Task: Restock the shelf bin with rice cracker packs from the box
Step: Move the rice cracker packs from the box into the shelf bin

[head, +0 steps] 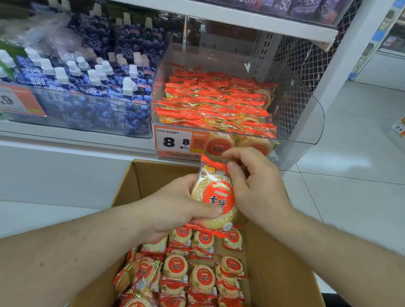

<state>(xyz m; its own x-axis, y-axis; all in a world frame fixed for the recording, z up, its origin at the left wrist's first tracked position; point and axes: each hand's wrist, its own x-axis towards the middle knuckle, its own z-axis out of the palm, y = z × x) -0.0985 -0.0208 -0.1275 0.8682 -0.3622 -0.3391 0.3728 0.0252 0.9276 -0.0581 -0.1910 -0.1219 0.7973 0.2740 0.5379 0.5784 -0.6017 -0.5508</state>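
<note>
A stack of rice cracker packs point(215, 194), round crackers under red labels, is held above the cardboard box point(281, 277). My left hand point(176, 209) grips the stack from the left, thumb across the front label. My right hand point(255, 181) holds its right side, thumb on the red top seal. The box below holds several more packs point(202, 277) lying flat. Just above my hands is the clear plastic shelf bin point(306, 126), with several packs point(215, 102) standing on edge in rows inside it.
A price tag reading 8.8 point(173, 140) is fixed to the bin's front. To the left, another clear bin holds blue spouted jelly pouches point(98, 88). A white shelf upright point(345, 56) and mesh panel stand to the right. White floor tiles point(358, 171) lie beyond.
</note>
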